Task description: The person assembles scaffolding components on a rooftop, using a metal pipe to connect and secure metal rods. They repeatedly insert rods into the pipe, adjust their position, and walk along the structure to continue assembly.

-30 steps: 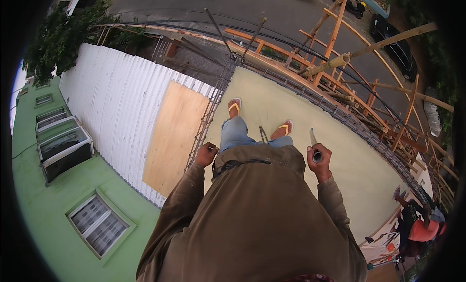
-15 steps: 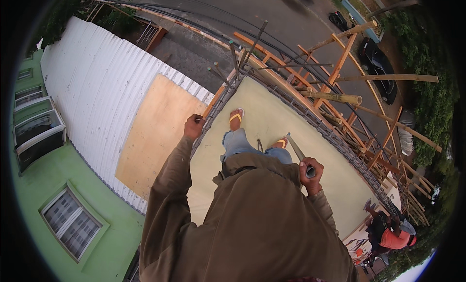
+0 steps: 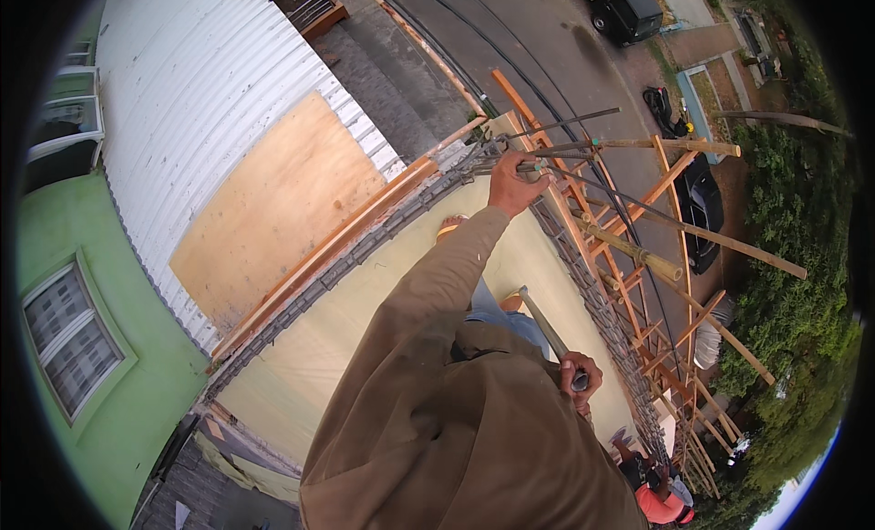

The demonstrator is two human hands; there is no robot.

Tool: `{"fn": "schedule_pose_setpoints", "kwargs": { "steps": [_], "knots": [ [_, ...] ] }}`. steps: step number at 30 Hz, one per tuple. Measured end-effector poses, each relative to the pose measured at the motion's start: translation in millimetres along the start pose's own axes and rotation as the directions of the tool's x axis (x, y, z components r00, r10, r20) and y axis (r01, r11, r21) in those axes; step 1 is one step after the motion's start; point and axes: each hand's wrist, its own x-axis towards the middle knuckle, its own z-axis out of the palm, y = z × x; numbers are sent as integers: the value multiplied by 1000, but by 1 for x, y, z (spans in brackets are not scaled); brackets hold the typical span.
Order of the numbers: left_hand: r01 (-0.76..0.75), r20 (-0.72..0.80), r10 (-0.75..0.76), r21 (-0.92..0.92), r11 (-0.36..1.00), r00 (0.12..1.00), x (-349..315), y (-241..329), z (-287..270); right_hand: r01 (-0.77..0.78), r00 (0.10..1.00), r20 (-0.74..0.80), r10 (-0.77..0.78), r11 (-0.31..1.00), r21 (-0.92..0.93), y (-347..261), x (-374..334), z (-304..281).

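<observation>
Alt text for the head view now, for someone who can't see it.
Right hand holding a grey pipe, left hand at metal bars on the corner of a pale platform. Wooden scaffolding and a road lie beyond; a person in orange is at lower right.

Far left: white corrugated metal roof, tan plywood sheet lying on it. Near left: pale-green wall with white-framed rectangular window. Far right: black car, leafy green trees.
</observation>
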Motion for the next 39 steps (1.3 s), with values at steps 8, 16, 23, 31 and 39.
{"fn": "schedule_pose_setpoints", "kwargs": {
  "steps": [8,16,23,31,39],
  "knots": [
    [-203,-228,192,-24,979,955,-3,-22,5,-61,989,125,73,993,-99,-28,16,26],
    [-170,-57,165,-94,981,985,15,-29,0,-64,993,89,82,980,-189,-44,24,23],
    [-99,107,104,-54,994,989,16,-31,-5,3,997,-75,-9,997,-81,-34,18,15],
    [-152,175,132,103,983,976,11,-25,-6,71,958,-282,-53,996,55,3,-10,-24],
    [73,-31,-67,536,841,997,-59,-51,-30,43,937,-350,13,987,153,58,-32,-87]
  ]
}}
